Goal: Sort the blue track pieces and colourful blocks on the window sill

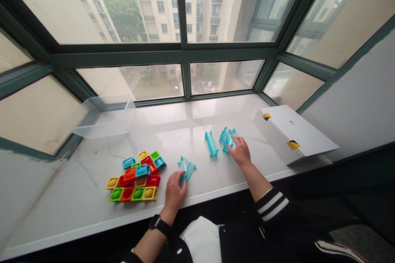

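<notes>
Window frame (226, 54): dark green, running behind and along both sides of the counter, with buildings beyond the glass.
Counter (173, 125): white and marble-veined, in front of you, carrying everything below.
White box (293, 127): at the right end, lid down over it, two yellow-and-black tabs (293, 144) on its edge; its contents are hidden from you.
Clear plastic bin (101, 130): at the back left corner beside the glass, open at the top, with the window frame showing through its walls.
Block pile (142, 171): red, yellow, green, blue and orange pieces heaped directly on the counter, to the left of your left hand.
Your left hand (176, 191): fingers bent and touching the curved blue piece; you cannot tell whether they grip it. A black watch (159, 224) circles that wrist.
Your right hand (240, 151): thumb and fingers at the near right side of the blue cluster, touching it; a firm grip cannot be made out.
Blue cluster (226, 136): translucent, ribbed curved parts, just beyond your right fingertips.
Curved blue piece (191, 168): translucent, partly under your left fingers, near the counter's front edge.
Straight blue piece (211, 144): lying between your hands, nearer the right, just beside the cluster.
</notes>
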The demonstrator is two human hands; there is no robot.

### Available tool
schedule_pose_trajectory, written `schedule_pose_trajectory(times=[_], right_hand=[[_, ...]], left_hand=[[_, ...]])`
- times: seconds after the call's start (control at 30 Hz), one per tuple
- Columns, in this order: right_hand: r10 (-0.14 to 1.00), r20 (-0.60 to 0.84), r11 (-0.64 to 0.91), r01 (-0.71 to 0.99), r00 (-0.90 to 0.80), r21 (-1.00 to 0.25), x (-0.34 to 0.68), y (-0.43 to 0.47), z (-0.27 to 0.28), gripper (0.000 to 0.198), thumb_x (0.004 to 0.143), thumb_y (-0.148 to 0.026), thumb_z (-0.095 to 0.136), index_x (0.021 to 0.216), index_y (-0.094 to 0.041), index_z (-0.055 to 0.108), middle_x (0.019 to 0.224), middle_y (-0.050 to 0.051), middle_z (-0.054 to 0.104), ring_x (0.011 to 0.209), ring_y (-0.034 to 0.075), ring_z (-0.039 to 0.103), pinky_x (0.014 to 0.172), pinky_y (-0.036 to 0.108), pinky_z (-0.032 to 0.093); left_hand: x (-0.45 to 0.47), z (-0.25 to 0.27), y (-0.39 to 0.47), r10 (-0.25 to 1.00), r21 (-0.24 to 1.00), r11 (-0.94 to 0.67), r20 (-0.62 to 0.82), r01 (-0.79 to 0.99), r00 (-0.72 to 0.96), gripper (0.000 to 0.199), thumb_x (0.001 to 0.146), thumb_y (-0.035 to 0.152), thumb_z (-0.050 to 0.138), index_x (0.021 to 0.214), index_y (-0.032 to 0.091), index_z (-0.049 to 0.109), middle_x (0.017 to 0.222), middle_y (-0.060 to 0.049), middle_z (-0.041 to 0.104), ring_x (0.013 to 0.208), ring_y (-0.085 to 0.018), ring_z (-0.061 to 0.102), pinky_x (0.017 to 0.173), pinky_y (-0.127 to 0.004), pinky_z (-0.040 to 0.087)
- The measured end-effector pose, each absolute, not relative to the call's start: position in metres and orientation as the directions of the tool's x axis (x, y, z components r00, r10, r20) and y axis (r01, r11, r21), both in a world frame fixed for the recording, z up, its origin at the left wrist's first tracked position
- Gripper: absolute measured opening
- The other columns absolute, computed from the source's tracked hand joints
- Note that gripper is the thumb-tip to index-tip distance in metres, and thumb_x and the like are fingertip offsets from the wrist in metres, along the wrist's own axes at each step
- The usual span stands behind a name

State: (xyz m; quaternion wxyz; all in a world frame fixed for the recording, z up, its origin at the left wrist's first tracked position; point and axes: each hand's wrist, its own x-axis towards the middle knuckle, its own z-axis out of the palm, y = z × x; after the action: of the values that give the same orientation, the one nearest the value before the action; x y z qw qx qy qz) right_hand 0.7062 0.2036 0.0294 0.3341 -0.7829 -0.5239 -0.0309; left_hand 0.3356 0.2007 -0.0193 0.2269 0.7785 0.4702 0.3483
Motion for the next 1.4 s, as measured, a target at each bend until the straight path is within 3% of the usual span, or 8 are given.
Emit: schedule_pose_trajectory(times=[0.47, 0.57, 0.73, 0.87, 0.93, 1.07, 1.13, 1.4], right_hand=[[0.8, 0.392, -0.235, 0.84, 0.453, -0.489, 0.704, 0.201, 0.032, 0.052, 0.089, -0.038, 0.064, 0.139, -0.022, 0.064, 0.127, 0.014, 0.064, 0.119, 0.031, 0.061, 0.106, 0.048, 0.053], [0.764, 0.449, -0.227, 0.844, 0.464, -0.486, 0.701, 0.193, 0.039, 0.056, 0.089, -0.041, 0.065, 0.141, -0.022, 0.062, 0.133, 0.016, 0.059, 0.122, 0.033, 0.058, 0.107, 0.051, 0.052], [0.703, 0.585, -0.049, 0.848, 0.405, -0.528, 0.681, 0.173, 0.057, 0.04, 0.099, -0.036, 0.053, 0.134, -0.02, 0.065, 0.123, 0.017, 0.065, 0.121, 0.034, 0.06, 0.107, 0.056, 0.051], [0.869, 0.46, 0.203, 0.715, 0.184, -0.669, 0.638, 0.161, 0.053, 0.03, 0.103, -0.029, 0.049, 0.123, -0.024, 0.071, 0.101, 0.008, 0.071, 0.094, 0.025, 0.068, 0.091, 0.043, 0.058], [0.943, 0.333, 0.264, 0.613, -0.001, -0.744, 0.611, 0.157, 0.042, 0.032, 0.101, -0.026, 0.053, 0.129, -0.027, 0.07, 0.102, 0.006, 0.071, 0.088, 0.021, 0.068, 0.083, 0.036, 0.059], [0.955, 0.092, 0.245, 0.575, -0.281, -0.781, 0.565, 0.156, 0.023, 0.065, 0.094, -0.022, 0.065, 0.156, -0.033, 0.05, 0.122, 0.006, 0.067, 0.092, 0.019, 0.069, 0.09, 0.036, 0.06], [0.943, 0.052, 0.251, 0.604, -0.328, -0.756, 0.551, 0.159, 0.02, 0.069, 0.092, -0.021, 0.068, 0.158, -0.032, 0.049, 0.123, 0.007, 0.067, 0.096, 0.021, 0.069, 0.095, 0.039, 0.058], [0.946, 0.094, 0.28, 0.632, -0.311, -0.723, 0.55, 0.166, 0.014, 0.053, 0.093, -0.016, 0.066, 0.145, -0.028, 0.062, 0.136, 0.01, 0.071, 0.126, 0.029, 0.066, 0.111, 0.048, 0.051]], left_hand=[[0.336, -0.021, 0.201, 0.89, 0.681, -0.455, 0.332, 0.575, 0.311, 0.032, 0.09, 0.017, 0.056, 0.119, 0.024, 0.065, 0.114, -0.01, 0.071, 0.108, -0.03, 0.067, 0.099, -0.05, 0.056], [0.336, -0.021, 0.201, 0.891, 0.674, -0.454, 0.333, 0.583, 0.309, 0.032, 0.09, 0.017, 0.056, 0.12, 0.025, 0.065, 0.114, -0.009, 0.071, 0.109, -0.029, 0.067, 0.099, -0.05, 0.056], [0.336, -0.02, 0.2, 0.887, 0.67, -0.462, 0.341, 0.582, 0.311, 0.031, 0.091, 0.018, 0.057, 0.12, 0.025, 0.065, 0.116, -0.01, 0.072, 0.109, -0.029, 0.068, 0.1, -0.05, 0.056], [0.337, -0.019, 0.2, 0.884, 0.668, -0.467, 0.339, 0.579, 0.321, 0.032, 0.091, 0.017, 0.056, 0.12, 0.025, 0.066, 0.118, -0.009, 0.073, 0.111, -0.029, 0.068, 0.101, -0.05, 0.055], [0.337, -0.018, 0.2, 0.881, 0.668, -0.472, 0.338, 0.575, 0.331, 0.032, 0.092, 0.017, 0.055, 0.12, 0.025, 0.066, 0.119, -0.009, 0.073, 0.112, -0.029, 0.068, 0.102, -0.051, 0.055], [0.336, -0.017, 0.199, 0.873, 0.677, -0.484, 0.332, 0.555, 0.356, 0.034, 0.094, 0.016, 0.055, 0.123, 0.026, 0.068, 0.122, -0.008, 0.074, 0.115, -0.028, 0.068, 0.104, -0.051, 0.055], [0.336, -0.017, 0.198, 0.871, 0.679, -0.487, 0.336, 0.55, 0.358, 0.035, 0.093, 0.015, 0.056, 0.123, 0.027, 0.069, 0.122, -0.008, 0.074, 0.115, -0.028, 0.069, 0.104, -0.051, 0.055], [0.336, -0.015, 0.196, 0.862, 0.67, -0.499, 0.322, 0.549, 0.391, 0.036, 0.094, 0.014, 0.056, 0.124, 0.027, 0.071, 0.124, -0.008, 0.074, 0.116, -0.027, 0.067, 0.105, -0.051, 0.055]])
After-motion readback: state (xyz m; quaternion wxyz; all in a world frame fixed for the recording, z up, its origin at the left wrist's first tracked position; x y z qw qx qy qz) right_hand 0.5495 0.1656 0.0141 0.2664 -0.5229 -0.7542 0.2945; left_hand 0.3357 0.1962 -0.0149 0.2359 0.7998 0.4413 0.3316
